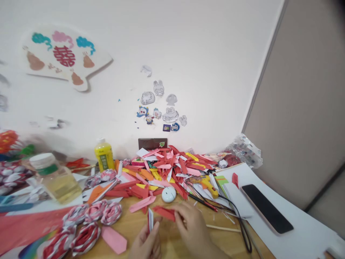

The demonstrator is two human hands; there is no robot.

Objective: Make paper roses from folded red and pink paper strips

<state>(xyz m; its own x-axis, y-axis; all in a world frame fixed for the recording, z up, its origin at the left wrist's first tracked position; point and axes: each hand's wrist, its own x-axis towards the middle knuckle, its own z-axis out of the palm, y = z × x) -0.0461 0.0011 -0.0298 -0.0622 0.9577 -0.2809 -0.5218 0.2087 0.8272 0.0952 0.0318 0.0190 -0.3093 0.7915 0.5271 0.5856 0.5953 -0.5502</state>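
Over a wooden tabletop, the left hand pinches a red-and-white paper strip; the right hand pinches a red folded paper by its four-o'clock end. The latter, angled ten-to-four, lies at one o'clock from the left hand, nearer the right.

– How's the light?
– Bright and soft; the fan-shaped board throws a faint shadow beneath it on the white wall, suggesting light from above
– And sharpness?
– Left-edge drawings smear, the lower right corner blurs, the upper right corner darkens
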